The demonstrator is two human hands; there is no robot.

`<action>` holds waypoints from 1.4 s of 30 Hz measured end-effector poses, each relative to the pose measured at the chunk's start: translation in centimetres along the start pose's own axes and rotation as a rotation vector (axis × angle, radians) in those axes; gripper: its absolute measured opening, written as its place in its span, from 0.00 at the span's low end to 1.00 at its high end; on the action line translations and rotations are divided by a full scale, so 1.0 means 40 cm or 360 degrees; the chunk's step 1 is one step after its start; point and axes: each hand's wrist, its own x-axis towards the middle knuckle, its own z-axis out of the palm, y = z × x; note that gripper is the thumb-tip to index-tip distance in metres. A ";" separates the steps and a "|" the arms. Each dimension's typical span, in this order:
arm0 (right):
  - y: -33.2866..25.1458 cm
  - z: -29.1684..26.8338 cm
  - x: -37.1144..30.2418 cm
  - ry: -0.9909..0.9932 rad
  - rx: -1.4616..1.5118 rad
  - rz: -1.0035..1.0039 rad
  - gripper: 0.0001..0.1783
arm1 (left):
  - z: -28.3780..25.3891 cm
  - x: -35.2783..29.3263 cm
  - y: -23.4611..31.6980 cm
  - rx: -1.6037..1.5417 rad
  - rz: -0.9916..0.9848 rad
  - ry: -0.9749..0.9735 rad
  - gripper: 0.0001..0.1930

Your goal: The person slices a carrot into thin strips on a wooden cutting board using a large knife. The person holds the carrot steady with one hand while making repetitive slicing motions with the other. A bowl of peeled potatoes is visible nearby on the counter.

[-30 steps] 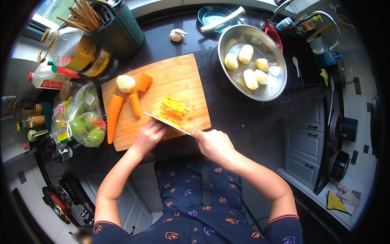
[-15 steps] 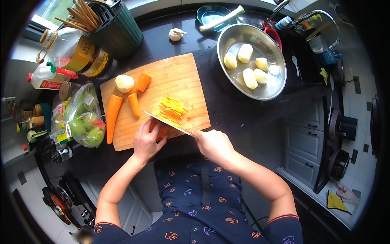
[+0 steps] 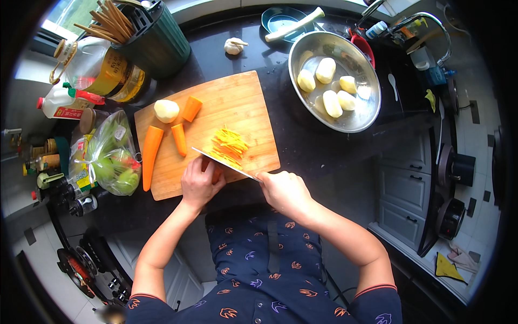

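My right hand (image 3: pixel 286 193) is closed round the handle of a kitchen knife (image 3: pixel 225 163). Its blade slants across the near part of a wooden cutting board (image 3: pixel 253 110). Just behind the blade, my left hand (image 3: pixel 197 182) curls its fingers over a carrot piece (image 3: pixel 217 174), mostly hidden under them. Thin carrot shreds (image 3: pixel 229 142) lie heaped on the far side of the blade. On the board's left part rest a long carrot piece (image 3: pixel 151 156), a shorter piece (image 3: pixel 179 140), a thick chunk (image 3: pixel 191 108) and a peeled potato (image 3: pixel 167 110).
Right of the board, a steel bowl (image 3: pixel 356 121) holds several peeled potatoes. A garlic bulb (image 3: pixel 234 46) lies beyond the board. To the left stand a bag of green vegetables (image 3: pixel 112 162), bottles and a dark green holder (image 3: pixel 162 46) with chopsticks. A white spoon (image 3: pixel 393 86) lies at right.
My left hand has shifted slightly to the right, towards the knife, and covers more of the carrot piece. The knife and my right hand stay almost where they were.
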 end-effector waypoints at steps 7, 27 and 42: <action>0.002 0.005 0.001 0.0023 0.0005 -0.0021 0.08 | 0.002 -0.004 0.000 -0.0003 -0.0064 -0.0016 0.22; -0.002 -0.003 0.002 0.0036 -0.0006 -0.0012 0.08 | 0.029 -0.027 -0.020 -0.0088 -0.0115 0.0006 0.26; -0.002 -0.004 0.002 0.0019 -0.0016 -0.0003 0.08 | 0.023 -0.017 -0.096 -0.0262 0.0194 -0.0058 0.21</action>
